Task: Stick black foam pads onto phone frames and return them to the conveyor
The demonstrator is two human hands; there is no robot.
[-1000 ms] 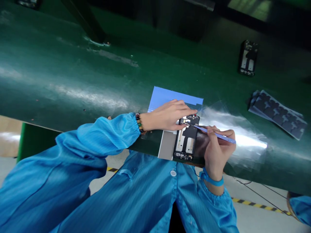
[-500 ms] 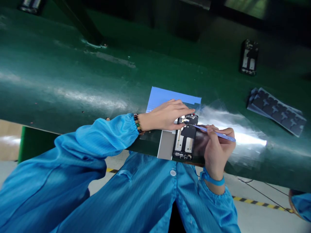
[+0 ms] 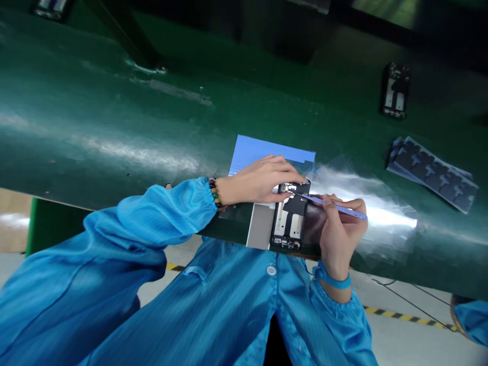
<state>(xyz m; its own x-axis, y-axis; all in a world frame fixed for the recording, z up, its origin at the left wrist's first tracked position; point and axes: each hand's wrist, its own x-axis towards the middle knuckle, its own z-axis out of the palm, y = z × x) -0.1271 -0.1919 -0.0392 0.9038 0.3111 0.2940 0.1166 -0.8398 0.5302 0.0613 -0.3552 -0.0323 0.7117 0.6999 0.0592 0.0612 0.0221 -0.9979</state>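
Observation:
An opened phone body [image 3: 290, 218] with bare circuit parts lies at the near edge of the green bench [image 3: 114, 127], partly on a grey sheet [image 3: 260, 234]. My left hand [image 3: 263, 179] rests on its upper end, fingers spread over it and over a blue sheet [image 3: 259, 147]. A thin pale blue tool [image 3: 339, 208] is pinched in my right hand [image 3: 339, 234], like a pen, with its tip touching the top part of the phone body.
A second opened phone body [image 3: 395, 90] lies far right at the back. A fanned stack of dark grey die-cut sheets [image 3: 430, 175] sits at the right. Clear film [image 3: 366, 203] covers the bench by my right hand. Another person's blue sleeve [image 3: 470, 320] shows at the lower right.
The tool tip has slid slightly left along the top of the phone body. My left hand has stayed on the phone; the view has shifted a little.

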